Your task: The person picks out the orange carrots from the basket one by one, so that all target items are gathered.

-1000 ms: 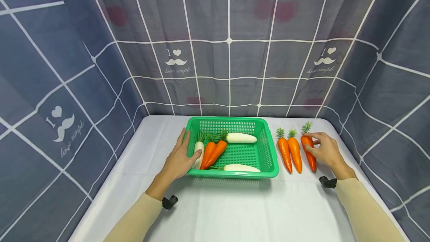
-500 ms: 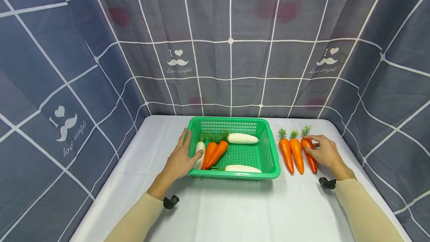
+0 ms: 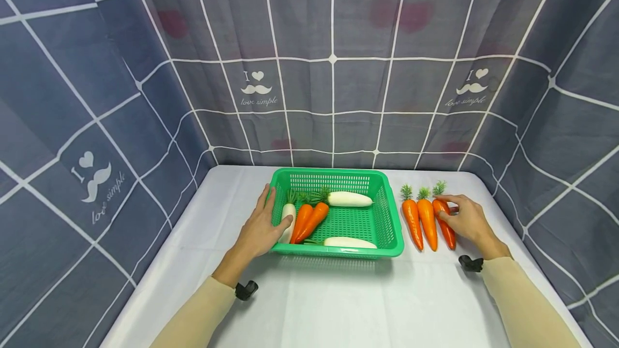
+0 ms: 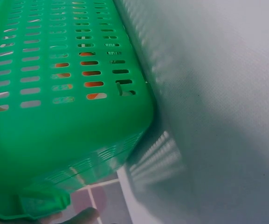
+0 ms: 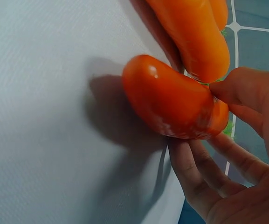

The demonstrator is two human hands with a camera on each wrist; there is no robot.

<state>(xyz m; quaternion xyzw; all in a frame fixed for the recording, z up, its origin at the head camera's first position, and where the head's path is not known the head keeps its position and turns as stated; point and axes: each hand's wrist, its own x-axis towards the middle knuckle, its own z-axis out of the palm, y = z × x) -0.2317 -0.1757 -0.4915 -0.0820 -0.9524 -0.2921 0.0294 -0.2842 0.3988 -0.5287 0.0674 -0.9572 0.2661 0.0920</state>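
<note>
My left hand (image 3: 258, 227) rests at the left side of a green plastic basket (image 3: 333, 251), its fingers straight along the rim and its thumb reaching over the edge. The basket holds two orange carrots (image 3: 311, 222) and white radishes, one (image 3: 348, 199) at the back, one (image 3: 349, 241) at the front and one (image 3: 287, 216) beside my thumb. To the right, my right hand (image 3: 469, 219) pinches the rightmost carrot (image 5: 171, 100) between thumb and fingers near its leafy top. Two more carrots (image 3: 411, 222) lie close on its left, tops away from me.
A white cloth (image 3: 338, 299) covers the table under everything. Dark grey checked curtains (image 3: 358, 90) enclose the back and both sides. White tabletop stretches in front of the basket, and the right curtain (image 3: 570, 176) stands near my right forearm.
The carrot in my right hand has shifted slightly left, closer to the two beside it. The view has moved a little. My left hand stays on the basket.
</note>
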